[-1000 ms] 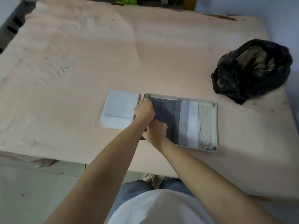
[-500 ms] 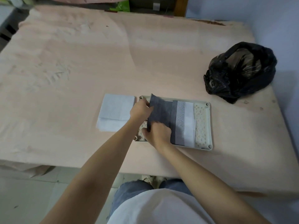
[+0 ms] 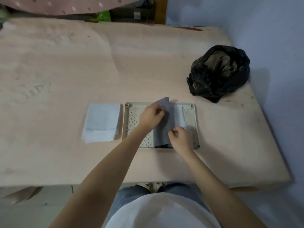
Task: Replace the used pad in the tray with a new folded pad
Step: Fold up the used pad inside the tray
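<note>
Mid-frame on the tabletop (image 3: 65, 71): tray (image 3: 196, 122) with used grey pad (image 3: 162, 129) half peeled up, left hand (image 3: 150, 116) pinching its upper edge, right hand (image 3: 180, 139) gripping its lower part. New folded pad (image 3: 102, 122) just left of tray. Black bag (image 3: 218, 73) upper right.

Left hand (image 3: 150, 116) and right hand (image 3: 179, 139) pinching

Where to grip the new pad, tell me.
Take the new pad by its right edge, coming from the tray side: layers look slightly fanned there, giving fingers a lip. It lies flat on the table, so elsewhere offers little purchase.
</note>
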Action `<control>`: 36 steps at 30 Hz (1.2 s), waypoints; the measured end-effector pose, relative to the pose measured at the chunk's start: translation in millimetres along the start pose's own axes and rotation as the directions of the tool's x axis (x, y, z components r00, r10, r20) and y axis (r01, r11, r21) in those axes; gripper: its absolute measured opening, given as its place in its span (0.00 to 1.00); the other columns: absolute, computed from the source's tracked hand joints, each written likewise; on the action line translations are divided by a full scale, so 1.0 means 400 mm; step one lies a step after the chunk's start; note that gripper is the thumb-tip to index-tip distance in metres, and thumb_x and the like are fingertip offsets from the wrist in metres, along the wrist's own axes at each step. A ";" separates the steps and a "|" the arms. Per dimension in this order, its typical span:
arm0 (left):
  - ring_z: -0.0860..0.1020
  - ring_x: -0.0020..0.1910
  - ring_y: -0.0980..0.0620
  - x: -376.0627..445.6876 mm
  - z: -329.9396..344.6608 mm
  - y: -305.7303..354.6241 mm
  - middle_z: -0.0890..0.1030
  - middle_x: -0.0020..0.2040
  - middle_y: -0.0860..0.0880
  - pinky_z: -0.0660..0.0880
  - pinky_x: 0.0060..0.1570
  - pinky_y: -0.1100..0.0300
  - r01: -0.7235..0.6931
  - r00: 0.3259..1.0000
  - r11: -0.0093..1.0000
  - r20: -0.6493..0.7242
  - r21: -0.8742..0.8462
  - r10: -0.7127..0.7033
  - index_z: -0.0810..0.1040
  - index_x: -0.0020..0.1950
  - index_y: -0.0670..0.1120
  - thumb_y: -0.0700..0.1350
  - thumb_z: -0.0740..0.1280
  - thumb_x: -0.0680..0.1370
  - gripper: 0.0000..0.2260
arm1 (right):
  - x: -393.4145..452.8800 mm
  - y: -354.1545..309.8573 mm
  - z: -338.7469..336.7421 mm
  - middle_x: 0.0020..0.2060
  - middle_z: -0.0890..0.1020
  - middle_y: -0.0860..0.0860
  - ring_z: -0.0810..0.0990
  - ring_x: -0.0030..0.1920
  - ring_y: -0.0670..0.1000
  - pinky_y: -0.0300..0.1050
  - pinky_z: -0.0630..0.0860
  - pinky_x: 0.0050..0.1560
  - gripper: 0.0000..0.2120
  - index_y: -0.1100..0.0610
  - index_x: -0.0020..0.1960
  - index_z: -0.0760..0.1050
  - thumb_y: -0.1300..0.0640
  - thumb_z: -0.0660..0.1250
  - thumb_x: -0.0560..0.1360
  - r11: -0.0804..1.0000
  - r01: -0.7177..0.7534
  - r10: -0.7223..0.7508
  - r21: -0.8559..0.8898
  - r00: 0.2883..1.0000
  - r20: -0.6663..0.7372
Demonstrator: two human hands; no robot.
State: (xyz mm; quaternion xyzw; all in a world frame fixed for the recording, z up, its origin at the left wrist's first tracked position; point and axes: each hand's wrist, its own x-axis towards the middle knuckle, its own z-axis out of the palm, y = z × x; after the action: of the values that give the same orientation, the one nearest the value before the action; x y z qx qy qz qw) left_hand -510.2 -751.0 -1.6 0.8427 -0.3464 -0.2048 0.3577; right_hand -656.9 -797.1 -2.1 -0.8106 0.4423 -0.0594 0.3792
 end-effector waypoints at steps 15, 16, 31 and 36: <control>0.41 0.77 0.51 -0.034 0.141 -0.083 0.45 0.78 0.47 0.36 0.73 0.54 -0.353 0.931 0.735 0.296 0.579 0.214 0.44 0.77 0.47 0.59 0.44 0.81 0.28 | 0.009 0.120 -0.014 0.48 0.75 0.61 0.75 0.50 0.59 0.48 0.70 0.51 0.11 0.64 0.38 0.74 0.59 0.63 0.77 0.995 -0.092 0.086 -0.044 0.990 -0.116; 0.41 0.77 0.50 -0.032 0.148 -0.083 0.44 0.78 0.47 0.35 0.73 0.54 -0.350 0.932 0.724 0.300 0.595 0.204 0.43 0.77 0.47 0.60 0.43 0.81 0.28 | 0.011 0.124 -0.015 0.49 0.75 0.62 0.75 0.51 0.60 0.49 0.70 0.52 0.11 0.63 0.39 0.74 0.59 0.63 0.77 0.994 -0.092 0.086 -0.056 0.990 -0.114; 0.43 0.77 0.49 -0.011 0.204 -0.089 0.47 0.78 0.45 0.37 0.74 0.52 -0.393 0.919 0.641 0.314 0.660 0.241 0.43 0.77 0.45 0.60 0.42 0.81 0.29 | 0.008 0.155 -0.016 0.51 0.76 0.61 0.76 0.50 0.61 0.51 0.71 0.48 0.07 0.65 0.53 0.72 0.63 0.63 0.77 0.996 -0.041 0.032 -0.079 0.994 -0.106; 0.44 0.77 0.48 -0.017 0.195 -0.094 0.48 0.78 0.44 0.38 0.75 0.52 -0.376 0.926 0.655 0.296 0.656 0.235 0.46 0.77 0.44 0.60 0.44 0.81 0.30 | 0.022 0.157 -0.013 0.52 0.78 0.59 0.77 0.51 0.59 0.52 0.73 0.51 0.09 0.64 0.56 0.72 0.65 0.63 0.76 0.999 -0.026 0.023 -0.032 0.994 -0.105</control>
State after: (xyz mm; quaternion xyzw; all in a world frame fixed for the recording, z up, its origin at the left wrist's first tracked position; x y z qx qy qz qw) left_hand -544.5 -763.1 -80.4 0.8209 -0.5665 -0.0718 0.0063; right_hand -696.0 -826.9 -42.5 -0.8070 0.4725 -0.0898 0.3428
